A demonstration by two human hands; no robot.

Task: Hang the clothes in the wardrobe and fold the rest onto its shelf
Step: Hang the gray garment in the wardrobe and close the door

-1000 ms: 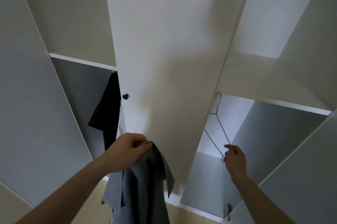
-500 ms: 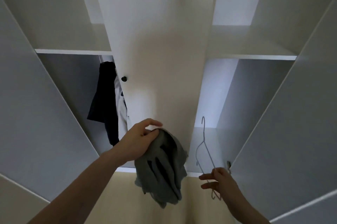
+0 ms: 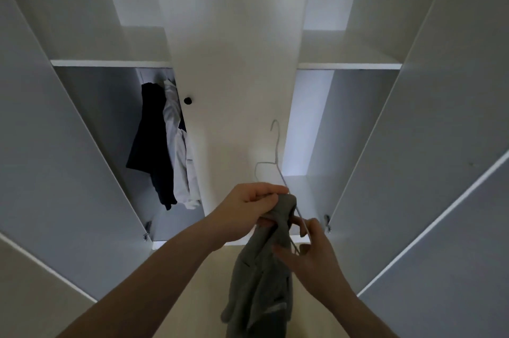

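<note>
Left hand point(image 3: 249, 209): grips bunched soft grey garment point(image 3: 261, 280) | Right hand point(image 3: 311, 255): just right, pinches thin wire hanger point(image 3: 276, 150), hook above hands.

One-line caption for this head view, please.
Left hand grips a grey garment while right hand holds a wire hanger against it, before the open wardrobe.

Dim, cool light, bright glow inside right compartment, wide-angle bending at edges
</note>
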